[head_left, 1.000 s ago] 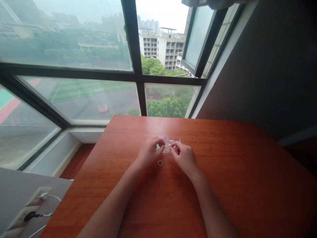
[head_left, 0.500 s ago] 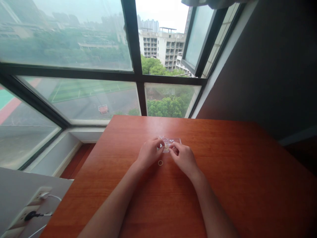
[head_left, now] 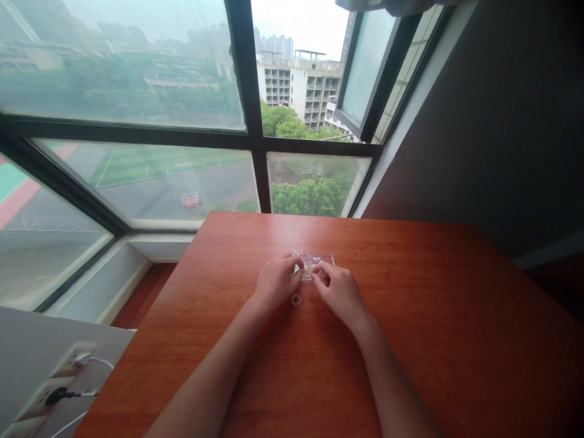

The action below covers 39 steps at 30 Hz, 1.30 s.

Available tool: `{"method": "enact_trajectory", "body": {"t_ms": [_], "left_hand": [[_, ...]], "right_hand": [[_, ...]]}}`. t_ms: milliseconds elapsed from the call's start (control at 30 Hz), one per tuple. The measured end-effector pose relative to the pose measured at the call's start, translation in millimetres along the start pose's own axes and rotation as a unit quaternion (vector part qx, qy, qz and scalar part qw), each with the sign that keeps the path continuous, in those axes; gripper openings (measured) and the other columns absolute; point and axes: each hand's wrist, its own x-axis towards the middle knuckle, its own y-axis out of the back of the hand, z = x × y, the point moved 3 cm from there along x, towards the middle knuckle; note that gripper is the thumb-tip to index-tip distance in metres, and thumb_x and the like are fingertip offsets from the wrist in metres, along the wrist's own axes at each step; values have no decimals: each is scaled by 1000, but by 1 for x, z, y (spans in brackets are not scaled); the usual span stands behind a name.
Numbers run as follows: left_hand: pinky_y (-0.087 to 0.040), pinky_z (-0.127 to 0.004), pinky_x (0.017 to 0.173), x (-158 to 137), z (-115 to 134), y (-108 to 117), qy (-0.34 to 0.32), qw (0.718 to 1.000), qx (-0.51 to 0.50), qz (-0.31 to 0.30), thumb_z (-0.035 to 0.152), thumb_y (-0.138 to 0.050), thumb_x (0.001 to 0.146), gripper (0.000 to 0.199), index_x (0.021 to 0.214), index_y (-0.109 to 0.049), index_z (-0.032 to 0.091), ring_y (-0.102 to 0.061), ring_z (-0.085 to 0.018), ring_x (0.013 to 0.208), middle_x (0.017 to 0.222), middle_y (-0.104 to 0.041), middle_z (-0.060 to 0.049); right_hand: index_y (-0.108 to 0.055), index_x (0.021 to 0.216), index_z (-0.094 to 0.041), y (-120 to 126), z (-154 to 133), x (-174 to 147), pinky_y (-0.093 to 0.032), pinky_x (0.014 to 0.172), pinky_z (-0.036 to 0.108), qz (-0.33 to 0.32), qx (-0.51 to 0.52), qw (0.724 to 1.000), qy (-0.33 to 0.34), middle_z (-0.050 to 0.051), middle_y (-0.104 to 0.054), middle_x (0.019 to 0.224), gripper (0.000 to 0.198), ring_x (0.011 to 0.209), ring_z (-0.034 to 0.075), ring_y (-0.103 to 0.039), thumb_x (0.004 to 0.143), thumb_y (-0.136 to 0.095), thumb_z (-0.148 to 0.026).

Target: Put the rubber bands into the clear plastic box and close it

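Note:
A small clear plastic box (head_left: pixel 328 259) lies on the table, with pinkish rings (head_left: pixel 304 258) in its far part and yellowish rings (head_left: pixel 308 272) nearer me. My left hand (head_left: pixel 279 277) is closed at the box's left side, thumb and forefinger bent around its edge. Opposite it, my right hand (head_left: pixel 340 286) is closed too, its thumb and fingertips pinching at the near right part. The hands cover the box's sides, and the exact contact is too small to make out. One thin pale ring (head_left: pixel 296 300) lies flat on the wood, just in front of the box.
The brown wooden table (head_left: pixel 433 316) reaches its far edge before a large dark-framed window (head_left: pixel 258 143). A sloping dark wall (head_left: pixel 493 121) rises at the right. Plugs and white cables (head_left: pixel 68 395) sit in wall sockets at the lower left, beside the table's edge.

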Motion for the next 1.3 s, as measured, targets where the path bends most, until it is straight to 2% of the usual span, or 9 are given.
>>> {"method": "enact_trajectory", "body": {"t_ms": [300,600,700,867,1000,1167,1300], "left_hand": [[-38,-24,63,1,-3,4,3,1000,-4,11,21,-54,83,13,82,-67,21,-57,-14,69,81,-64,-2],[-39,-24,64,4,-14,13,16,999,-27,30,22,-54,82,14,83,-68,20,-56,-14,71,78,-63,-2],[-40,-24,65,4,-14,13,10,999,-30,33,22,-54,82,14,83,-68,21,-57,-14,71,79,-63,-2],[-40,-24,65,4,-14,13,7,999,-34,30,21,-53,82,14,83,-67,20,-57,-14,72,79,-63,-2],[-39,-23,64,4,-12,13,-1,998,-50,23,22,-54,82,13,82,-67,20,-55,-13,69,77,-63,-1],[-38,-21,60,3,-4,8,-24,992,-121,-16,22,-55,82,14,83,-68,18,-53,-12,65,74,-64,-1],[-36,-21,59,1,4,3,-31,979,-191,-58,24,-55,83,16,81,-69,16,-51,-10,63,72,-64,0]], "right_hand": [[-65,84,-22,-2,0,0,-34,60,22,-19,8,1000,0,-3,-59,63,11,59,13,-52,85,-54,-24],[-67,88,-24,-19,-16,-10,-32,59,21,-156,-2,987,39,-2,-66,73,8,66,12,-57,82,-61,-23],[-66,84,-23,-25,-19,-12,-32,61,23,-160,-43,985,38,-1,-68,76,5,70,14,-58,81,-62,-22],[-64,77,-22,-25,-18,-12,-27,58,24,-167,-74,982,38,0,-67,74,2,67,14,-57,78,-62,-22],[-64,78,-23,-18,-12,-7,-28,57,23,-134,-65,989,14,-1,-67,72,5,65,13,-57,80,-60,-24],[-65,84,-23,-4,0,1,-32,60,23,-7,-35,999,-29,-2,-64,66,10,61,13,-55,84,-56,-26],[-65,83,-22,0,5,2,-33,59,23,44,-23,998,-24,-3,-61,62,10,58,13,-53,83,-57,-28]]}}
